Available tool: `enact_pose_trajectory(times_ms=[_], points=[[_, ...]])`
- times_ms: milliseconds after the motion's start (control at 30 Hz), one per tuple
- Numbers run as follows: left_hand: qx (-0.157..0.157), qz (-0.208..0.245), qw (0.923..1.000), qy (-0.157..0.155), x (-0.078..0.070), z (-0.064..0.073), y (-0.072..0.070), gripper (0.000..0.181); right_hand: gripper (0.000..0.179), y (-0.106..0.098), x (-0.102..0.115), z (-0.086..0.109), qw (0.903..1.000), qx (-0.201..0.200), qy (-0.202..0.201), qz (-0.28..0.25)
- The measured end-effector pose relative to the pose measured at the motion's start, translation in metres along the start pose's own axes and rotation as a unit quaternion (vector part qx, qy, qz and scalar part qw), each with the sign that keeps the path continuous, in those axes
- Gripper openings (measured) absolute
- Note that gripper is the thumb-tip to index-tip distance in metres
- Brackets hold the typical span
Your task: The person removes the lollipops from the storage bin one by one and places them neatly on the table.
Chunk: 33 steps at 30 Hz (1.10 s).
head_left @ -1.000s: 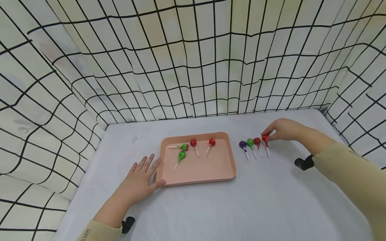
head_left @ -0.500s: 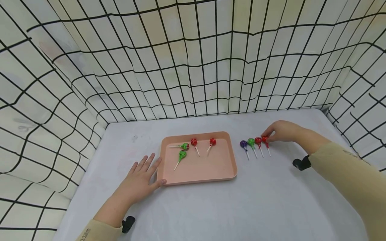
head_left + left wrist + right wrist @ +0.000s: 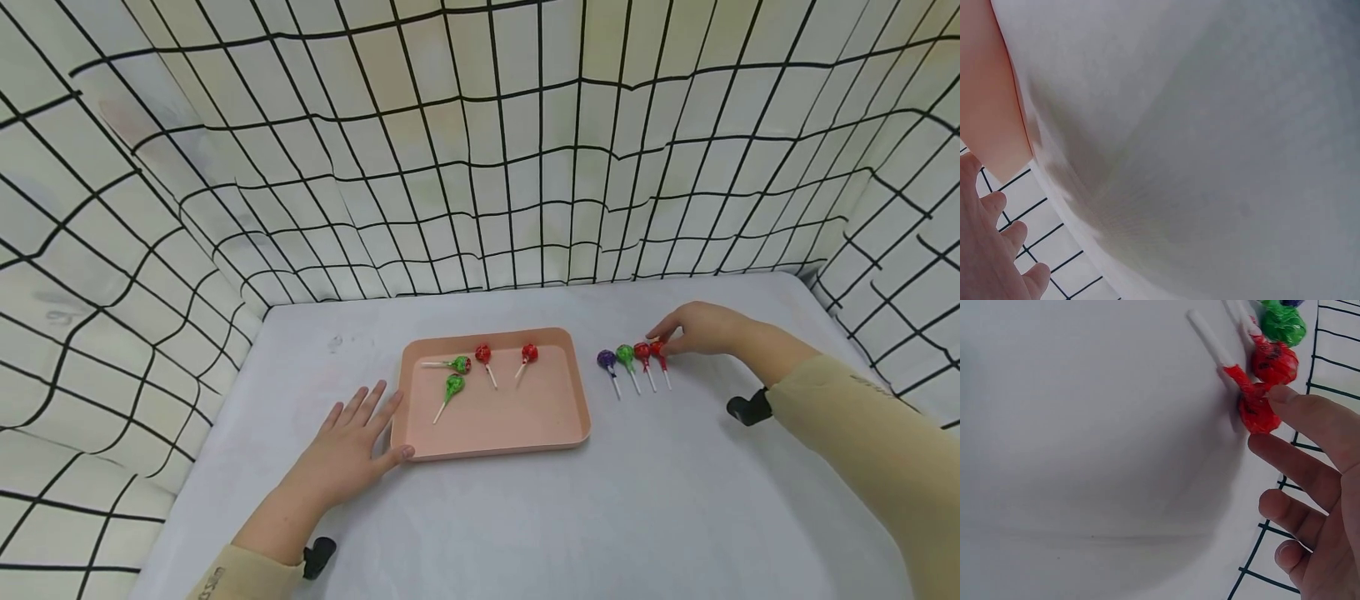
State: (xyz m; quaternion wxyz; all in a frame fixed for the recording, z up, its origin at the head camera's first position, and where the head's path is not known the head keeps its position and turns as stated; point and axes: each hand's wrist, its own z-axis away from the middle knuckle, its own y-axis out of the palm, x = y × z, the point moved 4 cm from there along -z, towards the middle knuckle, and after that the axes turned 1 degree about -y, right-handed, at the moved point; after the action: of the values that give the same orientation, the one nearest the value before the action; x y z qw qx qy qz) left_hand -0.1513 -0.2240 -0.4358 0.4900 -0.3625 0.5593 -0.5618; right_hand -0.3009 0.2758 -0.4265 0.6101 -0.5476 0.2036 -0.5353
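My right hand (image 3: 701, 327) pinches the wrapped head of a red lollipop (image 3: 1259, 412) between thumb and finger. This lollipop is the rightmost in a row on the table, its white stick pointing toward me. Left of it lie another red lollipop (image 3: 642, 352), a green lollipop (image 3: 625, 355) and a purple lollipop (image 3: 606, 360). My left hand (image 3: 345, 454) lies with fingers spread at the left side of a pink tray (image 3: 495, 433), thumb at its near-left corner. In the left wrist view several fingertips (image 3: 1016, 232) show beside the tray's wall.
Inside the tray lie two red lollipops (image 3: 529, 353) and two with green wrappers (image 3: 453, 385), one of them a green and red lollipop (image 3: 459, 364). A white cloth (image 3: 600, 517) covers the table. White walls with a black grid (image 3: 517, 183) rise behind and at both sides.
My right hand has shifted the rightmost red lollipop left, up against its red neighbour, lowering it into line. The left hand and the tray stay where they were.
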Motion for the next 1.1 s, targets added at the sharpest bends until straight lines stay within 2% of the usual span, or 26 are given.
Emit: enact_pose_trajectory(times_ms=[200,567,1100], points=[[0.008,-0.004,1.0,-0.004,0.002,0.0,0.003,0.087,0.032,-0.007,0.002,0.003,0.9998,-0.017,0.0,-0.012],[0.005,-0.004,1.0,0.0,0.002,0.0,0.004,0.088,0.033,-0.013,0.008,0.002,0.9996,-0.012,0.009,-0.025],[0.008,-0.006,0.9999,-0.005,0.001,0.0,0.003,0.089,0.035,-0.018,0.039,-0.009,0.9991,0.004,-0.004,-0.043]])
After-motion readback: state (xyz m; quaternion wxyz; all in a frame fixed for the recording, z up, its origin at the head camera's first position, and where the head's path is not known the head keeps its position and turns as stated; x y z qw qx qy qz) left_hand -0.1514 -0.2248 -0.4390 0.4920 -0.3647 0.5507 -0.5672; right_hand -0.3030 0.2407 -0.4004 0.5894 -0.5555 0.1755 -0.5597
